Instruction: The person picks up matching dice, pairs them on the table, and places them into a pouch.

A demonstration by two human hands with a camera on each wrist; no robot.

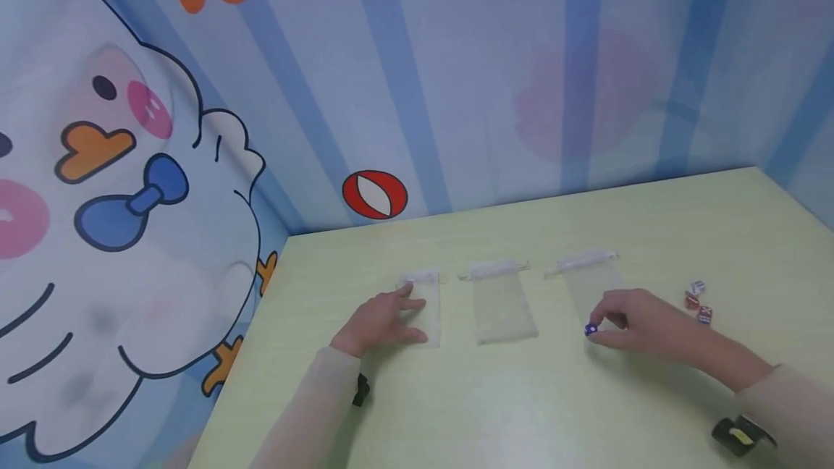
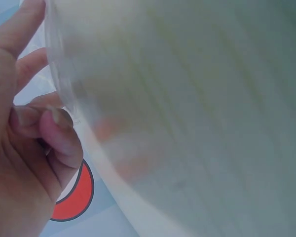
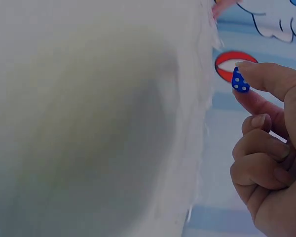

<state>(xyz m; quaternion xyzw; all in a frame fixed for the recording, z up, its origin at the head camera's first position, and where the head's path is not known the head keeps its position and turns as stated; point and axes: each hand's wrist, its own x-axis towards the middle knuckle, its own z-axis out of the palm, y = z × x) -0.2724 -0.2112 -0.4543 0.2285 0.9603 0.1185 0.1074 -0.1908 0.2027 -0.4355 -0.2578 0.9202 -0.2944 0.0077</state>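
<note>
Three pouches, at least four dice, two hands.

Three bags lay in a row across the bench, with a wall behind. The fingers of the left hand rested on the left bag. The middle bag lay between that and the right bag. A die sat between the right hand's fingertips, by the right bag's near end. Loose dice lay farther right, behind the right wrist.
</note>
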